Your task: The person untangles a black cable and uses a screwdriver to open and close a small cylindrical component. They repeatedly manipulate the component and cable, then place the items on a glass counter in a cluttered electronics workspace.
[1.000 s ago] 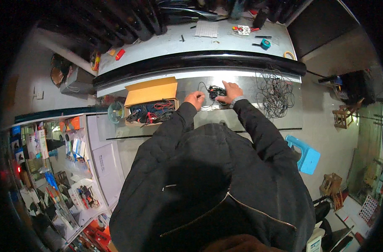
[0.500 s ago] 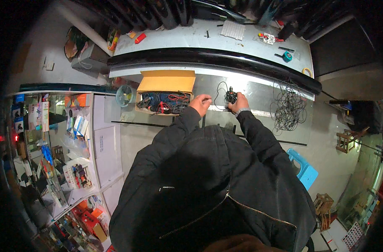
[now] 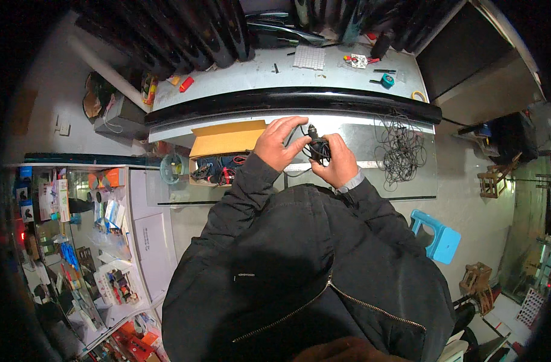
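Note:
My right hand (image 3: 339, 164) grips a black car charger plug (image 3: 312, 130) with its black cable (image 3: 319, 149) wound in a bundle around it. The plug's tip points away from me. Right beside it, my left hand (image 3: 278, 146) has its thumb and fingers curled around a strand of that cable, close to the plug. The exact fingertip contact is partly hidden. To the left of my left hand stands an open cardboard box (image 3: 226, 140) holding several coiled cables (image 3: 218, 169) in black and red.
A loose tangle of thin black wire (image 3: 400, 151) lies on the glass counter at right. A long black roll (image 3: 293, 102) spans the bench behind my hands. A clear round container (image 3: 173, 168) sits left of the box, and a blue stool (image 3: 436, 237) stands on the floor at right.
My left hand has moved right and away from me, from beside the box up to the plug. The right hand has lifted the wound bundle, which now appears larger. The whole view has shifted slightly.

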{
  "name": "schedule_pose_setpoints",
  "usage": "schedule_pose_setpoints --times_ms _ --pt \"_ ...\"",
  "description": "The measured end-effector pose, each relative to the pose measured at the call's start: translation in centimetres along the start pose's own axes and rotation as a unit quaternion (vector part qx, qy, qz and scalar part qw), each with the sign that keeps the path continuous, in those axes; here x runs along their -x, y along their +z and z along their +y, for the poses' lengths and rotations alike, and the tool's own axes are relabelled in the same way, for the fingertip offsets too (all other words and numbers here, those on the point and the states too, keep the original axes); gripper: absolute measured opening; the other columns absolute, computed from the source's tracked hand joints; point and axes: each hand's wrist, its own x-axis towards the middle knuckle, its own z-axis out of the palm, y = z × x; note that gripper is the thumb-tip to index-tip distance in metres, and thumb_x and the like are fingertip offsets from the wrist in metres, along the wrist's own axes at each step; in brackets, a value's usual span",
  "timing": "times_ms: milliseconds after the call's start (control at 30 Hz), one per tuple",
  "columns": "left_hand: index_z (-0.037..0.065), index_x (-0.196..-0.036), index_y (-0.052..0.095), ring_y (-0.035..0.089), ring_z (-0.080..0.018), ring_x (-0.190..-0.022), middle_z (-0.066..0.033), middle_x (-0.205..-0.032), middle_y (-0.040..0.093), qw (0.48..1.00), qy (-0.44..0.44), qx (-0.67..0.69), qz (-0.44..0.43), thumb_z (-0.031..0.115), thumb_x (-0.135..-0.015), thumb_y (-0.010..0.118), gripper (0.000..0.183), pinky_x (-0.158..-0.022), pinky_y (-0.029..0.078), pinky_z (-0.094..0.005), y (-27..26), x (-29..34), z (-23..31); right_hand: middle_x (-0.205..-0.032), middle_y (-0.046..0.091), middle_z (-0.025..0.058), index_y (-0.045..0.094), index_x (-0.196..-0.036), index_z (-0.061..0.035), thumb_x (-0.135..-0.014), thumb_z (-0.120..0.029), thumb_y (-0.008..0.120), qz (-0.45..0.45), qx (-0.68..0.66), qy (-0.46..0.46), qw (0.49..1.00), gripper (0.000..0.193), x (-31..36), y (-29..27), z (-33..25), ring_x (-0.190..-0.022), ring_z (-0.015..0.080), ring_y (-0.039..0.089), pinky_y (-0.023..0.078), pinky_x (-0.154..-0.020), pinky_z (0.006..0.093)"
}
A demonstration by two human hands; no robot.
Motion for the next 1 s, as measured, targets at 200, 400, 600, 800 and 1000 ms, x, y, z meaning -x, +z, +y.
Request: schedule_pose_setpoints --times_ms 200,400,600,800,1000 --pt "0.008 -0.126 0.072 0.071 -0.0270 -0.111 -0.0121 -0.120 0.073 0.998 -0.006 0.049 -0.027 0.015 -0.092 0.083 0.037 -0.098 0.055 -0.0367 -1.5 -0.2 1.5 -0.106 0.062 0.0173 0.056 -0.121 -0.0044 -0.073 -0.016 0.085 0.003 0.010 -0.019 1.000 0.057 -0.1 -1.2 -1.9 -0.095 0.0407 0.068 0.057 -0.078 0.0469" --pt "0.007 -0.122 0.073 0.071 -0.0271 -0.107 -0.0119 -0.115 0.074 0.998 -0.023 0.044 -0.034 0.015 -0.092 0.082 0.032 -0.094 0.055 -0.0362 -2.8 -0.1 2.6 -0.105 0.063 0.0170 0.056 -0.119 -0.0050 -0.074 -0.012 0.085 -0.007 0.002 -0.031 0.999 0.054 -0.1 -1.7 -3.1 -0.094 0.0401 0.069 0.055 -0.078 0.0466" --pt "0.006 -0.115 0.073 0.070 -0.0322 -0.105 -0.0107 -0.109 0.075 1.000 0.016 0.011 0.000 0.018 -0.092 0.079 0.026 -0.091 0.055 -0.0407 -3.1 -0.2 3.0 -0.106 0.066 0.0189 0.058 -0.120 -0.0043 -0.072 -0.014 0.084 -0.008 -0.005 -0.051 0.999 0.055 -0.3 -1.8 -3.5 -0.092 0.0417 0.071 0.058 -0.077 0.0466" --pt "0.006 -0.112 0.073 0.070 -0.0326 -0.104 -0.0107 -0.108 0.075 0.999 0.028 -0.023 -0.022 0.019 -0.092 0.079 0.024 -0.089 0.056 -0.0410 -3.2 0.4 2.8 -0.104 0.068 0.0204 0.059 -0.120 -0.0037 -0.073 -0.014 0.084 -0.030 -0.010 -0.032 0.999 0.054 0.4 -1.2 -3.4 -0.094 0.0423 0.072 0.058 -0.079 0.0462" --pt "0.006 -0.112 0.073 0.070 -0.0327 -0.103 -0.0107 -0.108 0.075 0.998 0.040 -0.032 -0.039 0.019 -0.092 0.079 0.025 -0.088 0.057 -0.0405 -3.1 1.2 2.2 -0.104 0.069 0.0205 0.058 -0.121 -0.0035 -0.074 -0.014 0.085 -0.055 -0.013 -0.023 0.998 0.055 1.3 -1.1 -3.4 -0.096 0.0423 0.072 0.057 -0.079 0.0458"
